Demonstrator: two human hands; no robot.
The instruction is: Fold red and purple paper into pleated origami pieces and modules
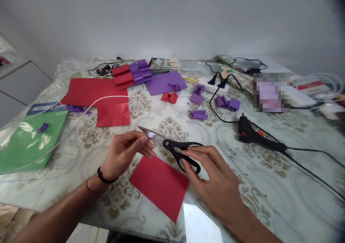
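Note:
My right hand (215, 178) grips black-handled scissors (168, 144) by their finger loops, above the table. Their blades point left and look closed or nearly so. My left hand (129, 151) has its thumb and index finger pinched at the blades near the tip, with the other fingers curled below. A red paper sheet (161, 189) lies flat on the patterned table beneath both hands. A creased red square (113, 114) rests beyond my left hand.
Folded purple pieces (199, 114), a folded red piece (169, 97) and larger sheets lie farther back. At right are a glue gun (258, 137), its cord and a power strip (212, 86). A green paper pack (32, 142) sits left, crossed by a white cable (107, 97).

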